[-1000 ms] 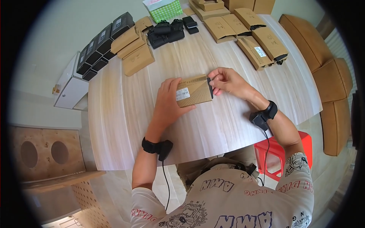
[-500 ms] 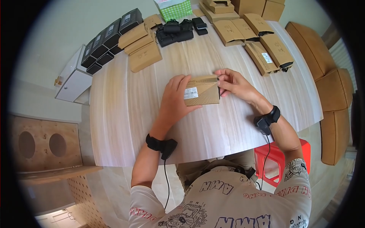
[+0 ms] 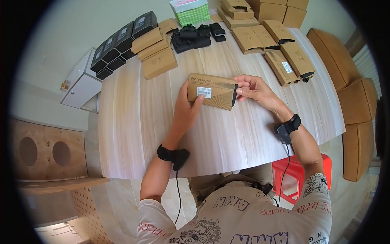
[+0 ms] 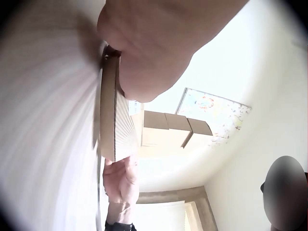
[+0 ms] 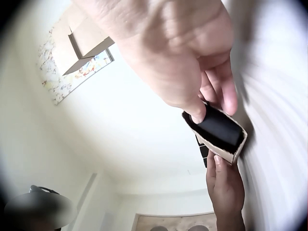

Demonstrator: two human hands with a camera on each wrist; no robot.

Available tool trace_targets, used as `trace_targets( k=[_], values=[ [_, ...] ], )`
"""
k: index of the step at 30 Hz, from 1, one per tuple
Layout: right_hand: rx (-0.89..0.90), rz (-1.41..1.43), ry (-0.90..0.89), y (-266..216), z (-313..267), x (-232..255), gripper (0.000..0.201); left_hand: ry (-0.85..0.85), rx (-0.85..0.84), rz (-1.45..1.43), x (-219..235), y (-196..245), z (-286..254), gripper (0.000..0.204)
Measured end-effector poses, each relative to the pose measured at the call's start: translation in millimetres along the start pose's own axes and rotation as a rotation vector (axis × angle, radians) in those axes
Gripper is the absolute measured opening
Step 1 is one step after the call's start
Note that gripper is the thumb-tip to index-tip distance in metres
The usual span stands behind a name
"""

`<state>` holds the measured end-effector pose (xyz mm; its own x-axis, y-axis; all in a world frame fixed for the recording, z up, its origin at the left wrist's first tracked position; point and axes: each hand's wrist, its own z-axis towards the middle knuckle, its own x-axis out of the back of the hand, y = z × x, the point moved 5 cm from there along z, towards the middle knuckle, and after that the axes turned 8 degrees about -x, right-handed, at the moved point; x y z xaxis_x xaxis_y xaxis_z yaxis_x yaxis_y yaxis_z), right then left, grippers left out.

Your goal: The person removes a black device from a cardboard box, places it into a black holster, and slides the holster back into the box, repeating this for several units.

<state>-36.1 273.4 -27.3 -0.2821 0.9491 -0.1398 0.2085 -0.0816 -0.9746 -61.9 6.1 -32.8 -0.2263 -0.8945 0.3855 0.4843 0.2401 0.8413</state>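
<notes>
A flat brown cardboard box (image 3: 219, 99), printed "Professional" and bearing a white label (image 3: 204, 92), is held over the table's middle. My left hand (image 3: 186, 109) grips its left end, the thumb across the front by the label. At the right end, which is open, a smooth black item (image 5: 221, 129) fills the inside; its edge shows as a dark strip in the head view. My right hand (image 3: 256, 92) pinches at that end, thumb against the black item and fingers at the far side. Most of the black item is hidden in the box.
Black gear (image 3: 191, 40) lies at the table's back, near a green checked bag (image 3: 193, 16). Brown boxes stand at back left (image 3: 160, 63) and back right (image 3: 298, 59). Black boxes (image 3: 118, 38) line the left edge. A red stool (image 3: 290, 175) is under the table's right front.
The box has turned slightly, its right end lower, and "Professional" now shows whole. My left thumb has moved from the lower edge onto the front by the label. My right hand stays at the open end.
</notes>
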Motion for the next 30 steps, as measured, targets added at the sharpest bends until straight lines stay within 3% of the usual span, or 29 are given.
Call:
trace_targets(
  k=[8,12,14,15,16,17,18,24,27,29,30],
  values=[
    [0.007,-0.042,-0.084,13,4,-6,0.036,0.044,-0.068,-0.16,5,8,6,0.057],
    [-0.02,-0.059,-0.126,12,1,-9,0.049,0.047,-0.02,-0.202,5,5,7,0.056],
    [0.057,-0.151,-0.12,11,-1,-14,0.063,0.141,-0.003,-0.206,10,1,6,0.053],
    [0.14,-0.336,-0.037,8,-4,-17,0.081,0.131,-0.007,-0.213,10,6,6,0.053],
    [0.14,-0.337,-0.022,4,-7,-24,0.081,0.131,0.118,-0.218,12,10,5,0.05],
    [0.359,-0.627,0.069,-9,-15,-33,0.087,0.128,0.243,-0.222,12,9,3,0.048],
    [0.573,-0.919,0.16,-18,-25,-44,0.094,0.114,0.239,-0.231,10,6,3,0.048],
    [0.551,-0.975,0.238,-13,-29,-54,0.085,0.029,0.162,-0.269,0,-5,4,0.051],
    [0.54,-0.96,0.322,-23,-30,-44,0.082,-0.016,0.177,-0.441,-3,-15,4,0.052],
    [0.362,-1.079,0.505,-28,-33,-25,0.08,0.019,0.16,-0.358,-3,-11,3,0.051],
    [0.363,-1.084,0.507,-36,-37,-20,0.08,0.02,0.156,-0.361,-2,-11,3,0.051]
  ],
)
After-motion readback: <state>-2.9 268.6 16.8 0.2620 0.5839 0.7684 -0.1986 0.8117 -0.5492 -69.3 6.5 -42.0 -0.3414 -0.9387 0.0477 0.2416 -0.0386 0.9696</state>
